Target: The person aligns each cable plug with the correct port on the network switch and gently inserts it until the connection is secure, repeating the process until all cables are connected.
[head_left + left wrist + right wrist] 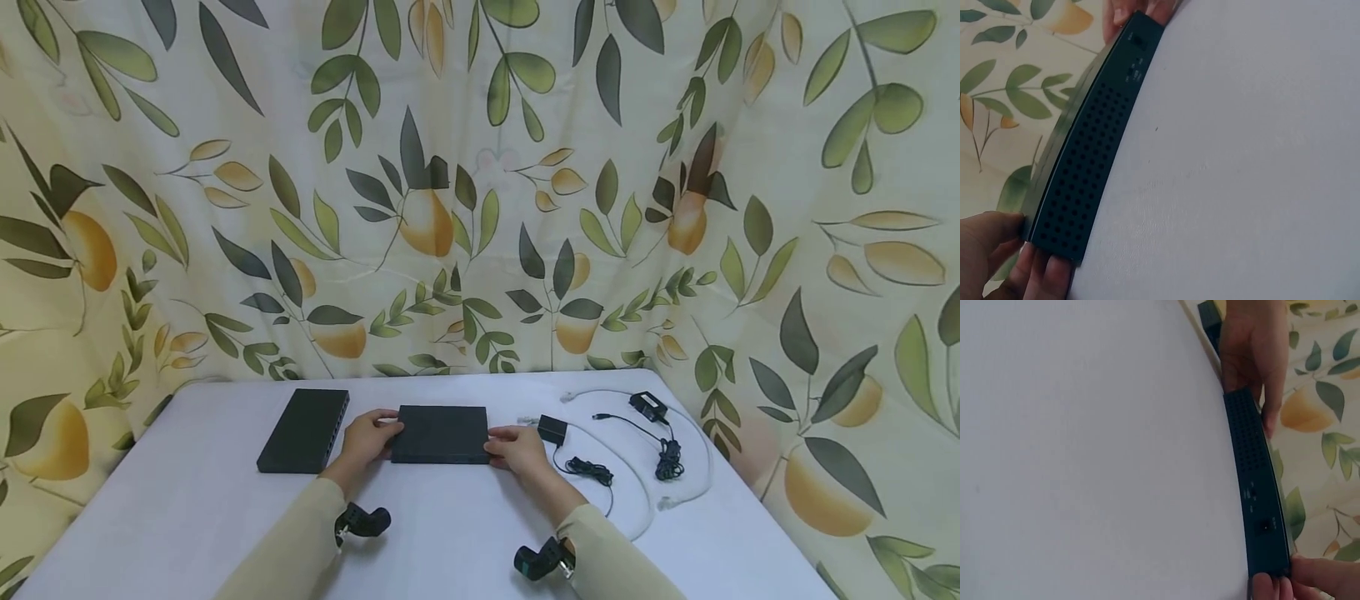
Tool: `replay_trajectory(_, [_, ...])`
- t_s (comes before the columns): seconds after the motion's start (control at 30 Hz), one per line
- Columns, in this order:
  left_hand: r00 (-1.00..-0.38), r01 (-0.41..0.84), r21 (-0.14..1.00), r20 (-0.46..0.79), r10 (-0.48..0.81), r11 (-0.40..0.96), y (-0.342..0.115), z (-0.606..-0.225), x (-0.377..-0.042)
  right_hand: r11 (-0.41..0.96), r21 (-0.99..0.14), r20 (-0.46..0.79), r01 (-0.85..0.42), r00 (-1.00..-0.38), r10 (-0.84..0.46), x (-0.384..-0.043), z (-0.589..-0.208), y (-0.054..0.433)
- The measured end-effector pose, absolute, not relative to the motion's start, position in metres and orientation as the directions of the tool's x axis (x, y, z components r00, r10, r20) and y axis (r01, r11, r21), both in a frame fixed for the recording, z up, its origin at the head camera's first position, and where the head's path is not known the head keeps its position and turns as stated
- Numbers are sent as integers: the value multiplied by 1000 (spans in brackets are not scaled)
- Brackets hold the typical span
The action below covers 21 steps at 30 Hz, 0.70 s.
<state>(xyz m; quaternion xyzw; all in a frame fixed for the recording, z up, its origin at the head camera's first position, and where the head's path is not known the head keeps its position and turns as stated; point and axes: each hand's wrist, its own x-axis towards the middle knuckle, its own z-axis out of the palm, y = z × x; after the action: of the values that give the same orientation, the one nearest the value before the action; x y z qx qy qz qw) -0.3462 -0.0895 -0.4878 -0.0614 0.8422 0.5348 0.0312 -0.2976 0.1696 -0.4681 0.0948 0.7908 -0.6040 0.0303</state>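
Note:
In the head view, a flat black network box (440, 435) sits at the middle of the white table, between both hands. My left hand (369, 440) grips its left end, thumb on the top edge and fingers under the side. At the opposite end, my right hand (520, 450) pinches it the same way. The left wrist view shows the near side of the box (1085, 150), with rows of round vent holes and a small socket. A second black box (303, 431), with ports along its right side, lies left of my left hand.
To the right lie a black power adapter (552, 430) with a bundled cord, another adapter (648, 407) farther right, and white network cables (637, 479) looped around them. A leaf-and-fruit patterned curtain (480, 250) hangs behind the white table (187, 500).

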Motion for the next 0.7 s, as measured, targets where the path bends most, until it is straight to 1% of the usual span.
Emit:
replay_trajectory(0.2, [-990,-142,903,-123,-72,406,-77,-490,-347,225,-952,-185,207,-976,114,-298,-467,182])
replay_trajectory(0.37, [-988,-150,907,-128,-81,395,-72,-493,-348,237,-951,-179,201,-978,111,-299,-468,188])
replay_trajectory(0.53, [-991,-131,913,-110,-75,386,-72,-499,-348,246,-948,-181,201,-978,101,-299,-469,191])
replay_trajectory(0.7, [-996,-88,923,-77,-46,375,-73,-504,-347,264,-943,-185,202,-979,88,-298,-463,195])
